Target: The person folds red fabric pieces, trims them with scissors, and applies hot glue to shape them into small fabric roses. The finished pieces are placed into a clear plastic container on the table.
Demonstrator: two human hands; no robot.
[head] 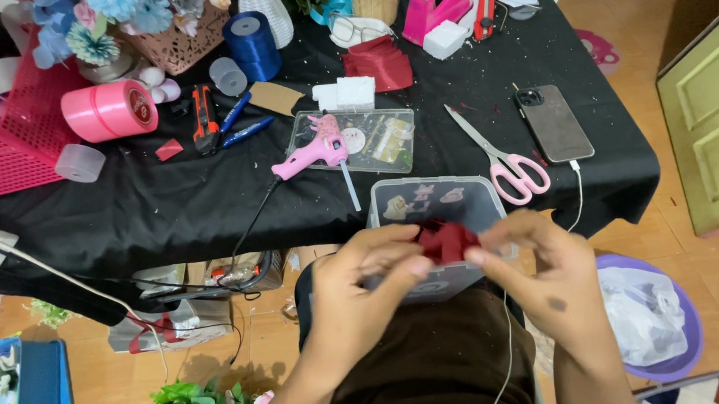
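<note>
- Both hands meet over the clear plastic box (pixel 436 203) at the bench (pixel 174 210) edge: left hand (pixel 363 295) and right hand (pixel 540 271) each pinch the dark red fabric piece (pixel 446 240) between them.
- Risk, as I judge it: the small folded piece could slip from the fingertips and drop off the box.
- The pink glue gun (pixel 313 151) lies just beyond the box, its cord (pixel 251 227) trailing off the edge; a snag could drag it.
- The fabric's shape is mostly hidden by fingers.

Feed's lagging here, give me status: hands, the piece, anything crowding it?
Left hand and right hand both pinching dark red ribbon piece. Held above clear lidded box. Pink scissors and glue gun lie apart on the table; nothing crowding.
</note>
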